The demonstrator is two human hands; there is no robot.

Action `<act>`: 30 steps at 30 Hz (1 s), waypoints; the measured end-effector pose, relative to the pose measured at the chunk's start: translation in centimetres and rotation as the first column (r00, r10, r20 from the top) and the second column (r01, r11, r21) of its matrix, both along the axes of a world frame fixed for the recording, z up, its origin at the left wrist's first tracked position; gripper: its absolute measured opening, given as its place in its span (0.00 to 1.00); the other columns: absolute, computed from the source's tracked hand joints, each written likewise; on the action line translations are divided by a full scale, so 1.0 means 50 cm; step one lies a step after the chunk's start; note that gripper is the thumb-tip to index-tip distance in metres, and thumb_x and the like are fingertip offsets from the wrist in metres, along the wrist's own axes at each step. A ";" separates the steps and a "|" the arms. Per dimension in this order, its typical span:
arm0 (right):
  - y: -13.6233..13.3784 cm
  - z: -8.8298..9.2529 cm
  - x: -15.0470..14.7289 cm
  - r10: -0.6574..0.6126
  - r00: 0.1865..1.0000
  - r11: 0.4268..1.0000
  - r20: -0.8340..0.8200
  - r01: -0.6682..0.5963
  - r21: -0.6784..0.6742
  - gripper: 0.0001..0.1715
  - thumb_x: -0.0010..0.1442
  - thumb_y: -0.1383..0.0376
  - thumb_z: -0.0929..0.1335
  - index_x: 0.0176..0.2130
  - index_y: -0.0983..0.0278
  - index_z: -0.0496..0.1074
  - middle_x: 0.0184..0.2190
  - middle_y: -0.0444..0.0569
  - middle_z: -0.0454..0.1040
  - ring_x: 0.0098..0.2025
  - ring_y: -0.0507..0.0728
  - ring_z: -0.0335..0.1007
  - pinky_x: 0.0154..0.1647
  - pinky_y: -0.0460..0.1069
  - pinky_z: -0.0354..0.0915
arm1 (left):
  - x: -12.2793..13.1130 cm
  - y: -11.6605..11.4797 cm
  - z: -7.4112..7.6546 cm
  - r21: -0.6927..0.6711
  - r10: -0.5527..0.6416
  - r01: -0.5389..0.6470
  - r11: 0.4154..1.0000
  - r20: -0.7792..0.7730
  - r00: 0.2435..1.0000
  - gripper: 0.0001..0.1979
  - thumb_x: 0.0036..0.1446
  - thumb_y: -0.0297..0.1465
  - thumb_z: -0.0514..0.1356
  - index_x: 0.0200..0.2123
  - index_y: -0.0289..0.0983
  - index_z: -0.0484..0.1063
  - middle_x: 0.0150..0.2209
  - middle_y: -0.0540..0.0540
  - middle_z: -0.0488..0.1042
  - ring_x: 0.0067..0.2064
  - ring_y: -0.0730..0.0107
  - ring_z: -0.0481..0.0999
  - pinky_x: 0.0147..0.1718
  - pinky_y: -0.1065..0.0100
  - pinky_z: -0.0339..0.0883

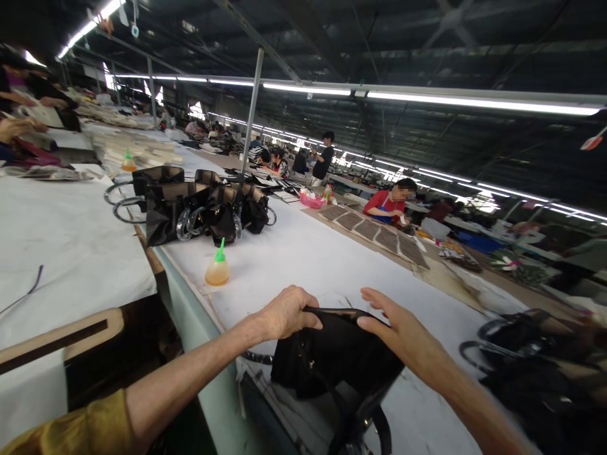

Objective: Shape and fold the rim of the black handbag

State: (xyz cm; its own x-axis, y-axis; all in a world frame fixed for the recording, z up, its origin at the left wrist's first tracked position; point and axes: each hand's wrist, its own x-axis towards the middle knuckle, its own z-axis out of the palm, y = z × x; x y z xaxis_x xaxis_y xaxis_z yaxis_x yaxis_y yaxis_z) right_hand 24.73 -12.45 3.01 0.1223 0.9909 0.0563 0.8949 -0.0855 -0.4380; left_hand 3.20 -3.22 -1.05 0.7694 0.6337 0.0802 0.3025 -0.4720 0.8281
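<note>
A black handbag (332, 360) stands at the near edge of the long white worktable (303, 253). My left hand (287, 313) grips the bag's top rim on its left side, fingers curled over the edge. On the right side of the rim rests my right hand (396, 322), fingers stretched out along the bag's top and thumb against its opening. The bag's dark strap hangs down below the table edge.
A small orange glue bottle (217, 268) with a green nozzle stands beyond my left hand. Several finished black bags (203, 208) sit farther back. More black bags (531, 354) lie at the right. Brown flat pieces (379, 237) lie along the table. Other people work farther off.
</note>
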 end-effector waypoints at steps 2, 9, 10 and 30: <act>-0.015 -0.014 0.026 -0.030 0.998 0.996 -0.049 0.025 -0.088 0.42 0.46 0.56 0.67 0.58 0.60 0.52 0.54 0.52 0.61 0.53 0.62 0.58 0.49 0.51 0.55 | 0.001 0.003 -0.001 -0.039 -0.030 0.030 0.999 0.005 1.000 0.08 0.45 0.33 0.59 0.25 0.33 0.71 0.19 0.54 0.63 0.23 0.78 0.59 0.20 0.77 0.50; -0.028 -0.025 0.059 -0.036 0.981 0.968 -0.192 -0.014 -0.252 0.26 0.40 0.67 0.65 0.44 0.61 0.68 0.33 0.43 0.73 0.36 0.57 0.67 0.36 0.47 0.59 | -0.005 0.023 -0.007 -0.219 -0.124 0.141 0.965 0.089 0.988 0.12 0.44 0.36 0.60 0.29 0.32 0.72 0.20 0.53 0.64 0.22 0.78 0.60 0.18 0.77 0.51; -0.027 -0.024 0.065 -0.036 0.978 0.960 -0.203 -0.022 -0.280 0.20 0.41 0.67 0.64 0.38 0.62 0.70 0.29 0.42 0.73 0.33 0.56 0.66 0.34 0.46 0.58 | -0.009 0.026 -0.005 -0.244 -0.137 0.157 0.957 0.095 0.986 0.13 0.44 0.36 0.60 0.29 0.31 0.72 0.20 0.53 0.64 0.21 0.78 0.60 0.18 0.77 0.51; -0.025 0.032 -0.006 0.180 0.945 0.970 0.272 -0.126 -0.206 0.12 0.46 0.64 0.66 0.36 0.57 0.68 0.31 0.41 0.71 0.35 0.55 0.64 0.32 0.45 0.52 | -0.036 0.002 -0.004 -0.250 -0.203 0.232 0.940 0.137 0.969 0.16 0.50 0.38 0.56 0.34 0.30 0.72 0.23 0.51 0.65 0.24 0.78 0.59 0.21 0.77 0.54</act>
State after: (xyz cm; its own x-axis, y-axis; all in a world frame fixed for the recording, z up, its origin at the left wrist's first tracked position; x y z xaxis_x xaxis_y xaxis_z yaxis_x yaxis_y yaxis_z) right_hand 24.44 -13.71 4.59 -0.0258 0.9927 -0.1180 0.9885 0.0077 -0.1510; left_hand 1.40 -3.11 -1.27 0.8868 0.4616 0.0243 0.1187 -0.2783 0.9531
